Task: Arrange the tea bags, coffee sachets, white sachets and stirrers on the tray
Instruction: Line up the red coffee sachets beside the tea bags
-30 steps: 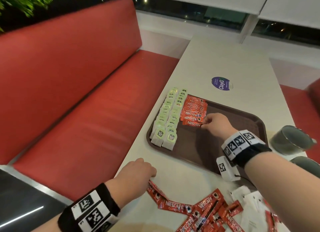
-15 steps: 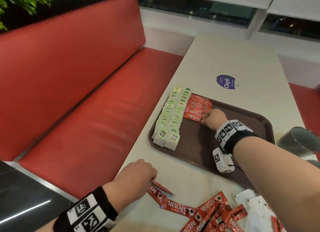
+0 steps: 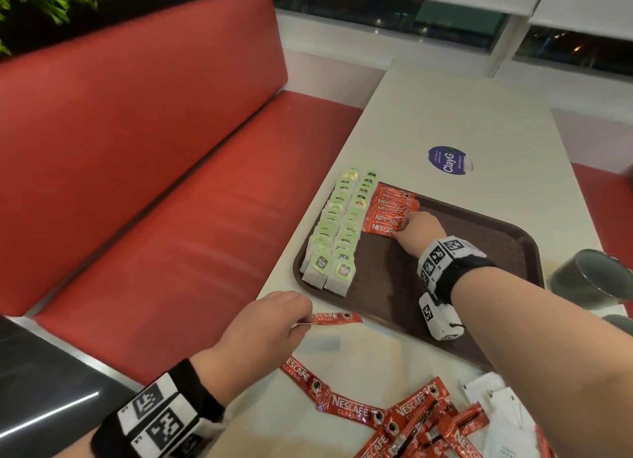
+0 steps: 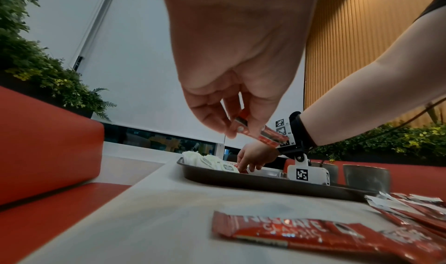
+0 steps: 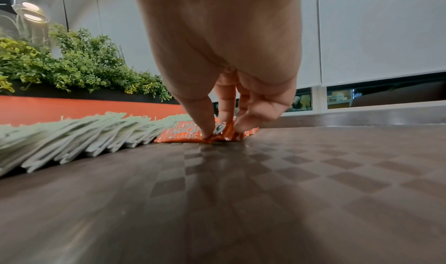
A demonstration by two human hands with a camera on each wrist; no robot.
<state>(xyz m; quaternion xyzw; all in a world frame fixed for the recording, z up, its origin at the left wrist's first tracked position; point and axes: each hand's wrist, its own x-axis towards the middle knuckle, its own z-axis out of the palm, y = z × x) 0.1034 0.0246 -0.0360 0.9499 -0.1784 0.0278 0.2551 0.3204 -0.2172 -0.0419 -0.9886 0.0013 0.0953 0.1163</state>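
White table (image 3: pixel 404 115) beside red bench (image 3: pixel 171 183) | loose coffee sachets (image 3: pixel 411 420) lying nearest me | my left hand (image 3: pixel 263 327) pinching one coffee sachet (image 3: pixel 334 318) above the table | my right hand (image 3: pixel 419 228) fingertips pressing the sachet row (image 3: pixel 388 211) on the brown tray (image 3: pixel 507 238), beside tea bags (image 3: pixel 337 231).

Café or fast-food dining area: a red padded booth bench (image 3: pixel 144 170) runs along a pale counter (image 3: pixel 479 115) with a round purple branded sticker (image 3: pixel 447 160) stuck on it, and a brown textured serving tray (image 3: pixel 496 238) sits on top. Planter greenery (image 5: pixel 72 67) lines the back of the bench, roller blinds (image 5: pixel 386 29) hang over dark windows (looks like night outside), and one wall has wood slat panelling (image 4: pixel 362 29). Bulk Nescafé coffee sachets (image 3: pixel 390 214), rows of tea bags (image 3: pixel 339 224) and two grey cups (image 4: pixel 366 178) fit a self-service drinks setup.
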